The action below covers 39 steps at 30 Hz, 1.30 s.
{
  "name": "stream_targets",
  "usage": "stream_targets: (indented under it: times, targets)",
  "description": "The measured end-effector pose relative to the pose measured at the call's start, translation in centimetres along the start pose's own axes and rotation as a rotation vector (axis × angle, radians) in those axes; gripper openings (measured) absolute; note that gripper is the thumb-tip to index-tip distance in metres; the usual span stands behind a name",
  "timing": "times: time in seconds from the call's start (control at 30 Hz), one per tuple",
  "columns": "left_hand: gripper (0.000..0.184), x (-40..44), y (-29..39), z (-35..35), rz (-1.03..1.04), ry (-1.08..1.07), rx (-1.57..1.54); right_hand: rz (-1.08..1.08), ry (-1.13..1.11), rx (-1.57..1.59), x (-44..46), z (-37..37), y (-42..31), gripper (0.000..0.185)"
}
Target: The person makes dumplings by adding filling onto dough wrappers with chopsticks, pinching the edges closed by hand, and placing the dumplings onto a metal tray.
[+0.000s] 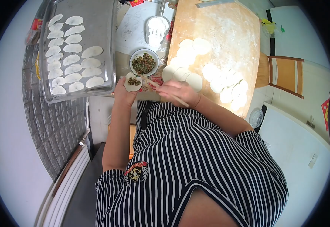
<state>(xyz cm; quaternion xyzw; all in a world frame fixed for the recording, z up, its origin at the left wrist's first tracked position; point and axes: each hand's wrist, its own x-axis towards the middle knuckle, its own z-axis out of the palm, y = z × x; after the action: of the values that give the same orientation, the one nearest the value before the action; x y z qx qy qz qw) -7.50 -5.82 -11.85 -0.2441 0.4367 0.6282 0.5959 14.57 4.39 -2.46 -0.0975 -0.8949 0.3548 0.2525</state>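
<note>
My left hand [125,93] holds a round dough wrapper [133,87] with a small heap of chopped filling on it. In my right hand [179,94] is a pair of chopsticks [149,81], their tips at the wrapper's upper edge. Just above the wrapper stands a white bowl [157,61] of green and brown filling [144,63]. Flat round wrappers [194,81] lie overlapping on the floured wooden board [225,34], beside and above my right hand.
At the left a metal tray [110,45] holds rows of folded dumplings [73,48]. A clear container of white flour [157,31] stands behind the bowl. A metal blade [214,3] lies at the board's far edge. A wooden chair [285,76] is at the right.
</note>
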Motion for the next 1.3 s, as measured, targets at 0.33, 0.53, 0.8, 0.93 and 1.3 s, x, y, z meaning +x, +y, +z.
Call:
stream_targets:
  times: [0.33, 0.53, 0.8, 0.93, 1.3]
  targets:
    - [0.033, -0.1, 0.0, -0.1, 0.008, 0.061, 0.012, -0.042, -0.023, 0.039, -0.2, 0.5, 0.1, 0.02]
    - [0.034, -0.2, -0.1, -1.2, 0.081, -0.058, 0.105, -0.074, 0.106, -0.076, 1.2, 0.7, 0.5, 0.023]
    - [0.045, -0.9, 0.2, -0.7, 0.278, -0.093, 0.61, -0.144, 0.018, -0.129, 1.0, 0.2, 0.0, 0.026]
    - [0.036, 0.1, 0.6, -1.0, 0.086, -0.128, 0.177, -0.132, 0.022, -0.143, 0.6, 0.9, 0.6, 0.025]
    - [0.069, -1.0, 0.0, -0.9, 0.461, -0.053, 1.129, 0.154, 0.071, 0.074, 0.4, 0.5, 0.7, 0.018]
